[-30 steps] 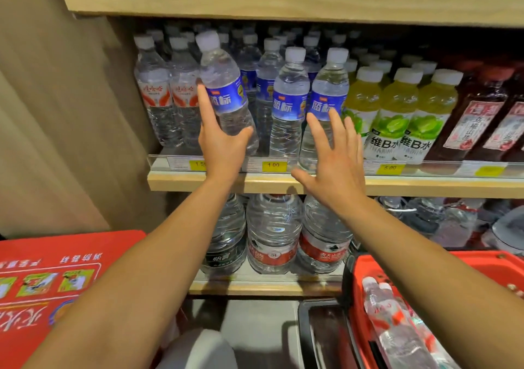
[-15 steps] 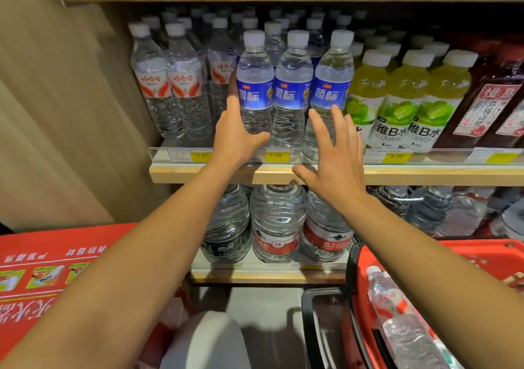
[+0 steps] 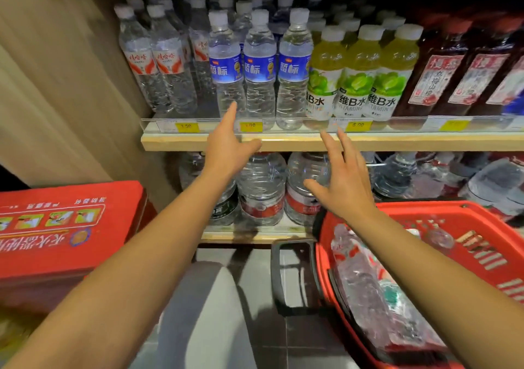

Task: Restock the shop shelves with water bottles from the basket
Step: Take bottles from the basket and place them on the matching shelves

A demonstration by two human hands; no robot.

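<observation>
Both hands empty in front of the shelf, the basket stock waiting below.

The left hand (image 3: 226,148) is spread with fingers straight, its forefinger just short of the leftmost of three blue-label water bottles (image 3: 226,67) standing at the front of the shelf (image 3: 283,142); the right hand (image 3: 344,178) is likewise splayed and holds nothing, hanging just below the shelf lip. More water bottles (image 3: 365,280) lie on their sides in the red basket (image 3: 465,221) under the right forearm. To the right of the blue labels stand green vitamin drinks (image 3: 357,73), packed tight. The likely slip: a careless fingertip could nudge the tall, light front bottle and tip it into its neighbours, or a reach down could catch the shelf edge. The loose basket bottles look prone to roll when one is lifted.
</observation>
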